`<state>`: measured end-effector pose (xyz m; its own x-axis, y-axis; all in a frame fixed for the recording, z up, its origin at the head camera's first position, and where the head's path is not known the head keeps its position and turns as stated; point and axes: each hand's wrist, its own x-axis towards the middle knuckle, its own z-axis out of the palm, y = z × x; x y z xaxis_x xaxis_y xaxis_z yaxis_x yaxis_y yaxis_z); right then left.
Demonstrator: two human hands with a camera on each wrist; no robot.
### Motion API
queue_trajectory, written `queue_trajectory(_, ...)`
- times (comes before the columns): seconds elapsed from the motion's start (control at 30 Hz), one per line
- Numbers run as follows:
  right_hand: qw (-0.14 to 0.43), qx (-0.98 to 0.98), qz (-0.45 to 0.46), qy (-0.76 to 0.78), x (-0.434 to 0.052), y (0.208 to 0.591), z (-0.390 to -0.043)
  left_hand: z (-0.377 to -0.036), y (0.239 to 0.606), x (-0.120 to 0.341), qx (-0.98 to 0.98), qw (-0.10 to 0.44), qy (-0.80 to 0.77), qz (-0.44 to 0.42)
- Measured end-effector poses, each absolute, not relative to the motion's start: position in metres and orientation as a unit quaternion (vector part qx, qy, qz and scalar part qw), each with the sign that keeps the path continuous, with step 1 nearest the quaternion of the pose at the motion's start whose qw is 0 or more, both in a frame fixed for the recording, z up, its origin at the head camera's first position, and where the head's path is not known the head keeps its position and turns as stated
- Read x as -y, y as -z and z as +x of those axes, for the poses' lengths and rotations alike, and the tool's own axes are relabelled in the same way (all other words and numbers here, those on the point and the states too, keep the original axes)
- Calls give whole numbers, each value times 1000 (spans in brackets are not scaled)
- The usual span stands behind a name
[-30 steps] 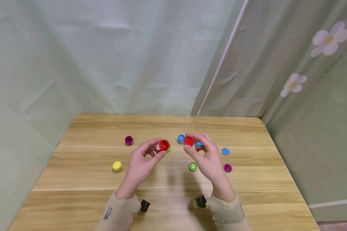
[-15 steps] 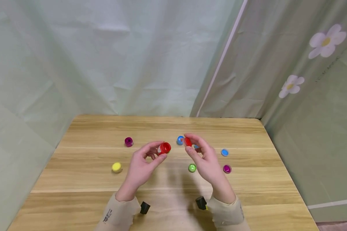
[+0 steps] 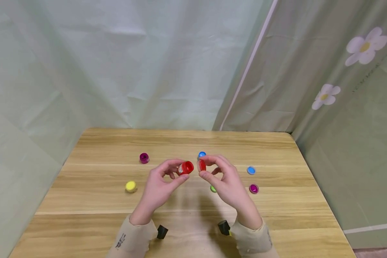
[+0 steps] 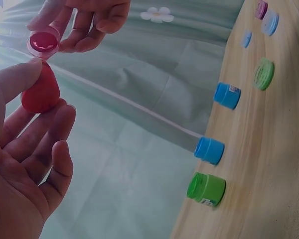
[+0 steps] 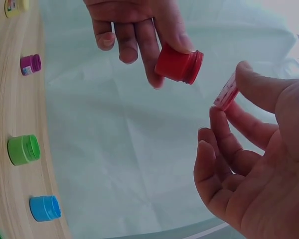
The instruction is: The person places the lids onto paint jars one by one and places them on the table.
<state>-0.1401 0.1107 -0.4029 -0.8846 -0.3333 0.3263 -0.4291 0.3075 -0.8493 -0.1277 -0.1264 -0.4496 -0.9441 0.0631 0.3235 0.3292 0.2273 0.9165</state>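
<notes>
Toward the left edge of the tabletop (image 3: 84,172): yellow jar (image 3: 130,186); purple jar (image 3: 144,158) closer to the far edge.
Left hand (image 3: 159,181): pinches the red jar (image 3: 185,167) between thumb and fingers, above the tabletop's middle; jar tilted, mouth toward the red lid (image 3: 201,165).
Red lid: just beside that mouth but apart from it; over the last second it has come leftward and turned nearly edge-on, so by my reading jar and lid are being lined up, not yet joined.
Right hand (image 3: 224,181): pinches the red lid at its rim, thumb against fingers.
Toward the right edge: blue lid (image 3: 251,170); purple lid (image 3: 253,189) nearer the near edge.
Hidden or unclear: right hand partly covers the green lid (image 3: 213,188); green jar (image 4: 206,189) and second blue jar (image 4: 227,95) are plain only from the wrists; blue jar (image 3: 201,154) partly blocked; red jar's contents, cannot tell.
</notes>
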Motion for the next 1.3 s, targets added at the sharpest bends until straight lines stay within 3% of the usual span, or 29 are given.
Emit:
queue_trajectory(0.53, 98, 827, 299, -466, -106, 404, -138, -125, 445, 125, 780, 109, 602, -135)
queue_trajectory(1.3, 132, 830, 332, -429, -104, 405, -137, -126, 445, 121, 777, 127, 588, -183)
